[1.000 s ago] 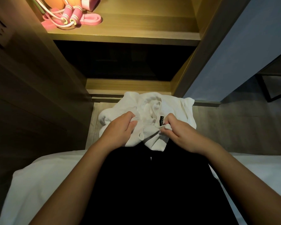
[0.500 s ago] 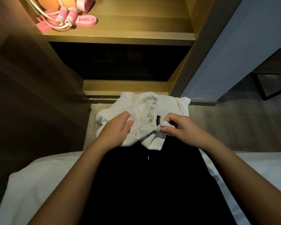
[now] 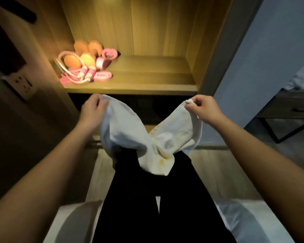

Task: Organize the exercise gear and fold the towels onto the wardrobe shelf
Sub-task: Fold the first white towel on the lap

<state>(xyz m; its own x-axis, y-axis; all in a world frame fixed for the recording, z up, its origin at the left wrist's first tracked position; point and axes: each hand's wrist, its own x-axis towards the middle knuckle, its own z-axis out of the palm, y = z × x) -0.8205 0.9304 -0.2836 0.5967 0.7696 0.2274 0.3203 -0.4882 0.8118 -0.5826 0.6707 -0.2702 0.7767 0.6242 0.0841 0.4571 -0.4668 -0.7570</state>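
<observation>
A white towel (image 3: pixel 130 132) hangs in a V between my two hands, in front of the wardrobe, with its middle sagging over my dark-trousered knees. My left hand (image 3: pixel 92 109) grips its left corner and my right hand (image 3: pixel 203 107) pinches its right corner, both raised just below the lit wooden shelf (image 3: pixel 147 79). On the left of that shelf lies the exercise gear: orange dumbbells (image 3: pixel 81 53), a pink skipping rope (image 3: pixel 81 74), a pink resistance band (image 3: pixel 102 76) and a pink hand grip (image 3: pixel 106 57).
The right part of the shelf is bare wood. Below it is a dark wardrobe compartment (image 3: pixel 147 106). A wall socket (image 3: pixel 23 83) sits on the left panel. A dark metal-framed table (image 3: pixel 288 109) stands at the right. White bedding (image 3: pixel 253 221) lies beneath my legs.
Both hands rose from my lap and moved apart, lifting the bunched towel and spreading it by two corners. The camera view tilted up, bringing more of the shelf into sight.
</observation>
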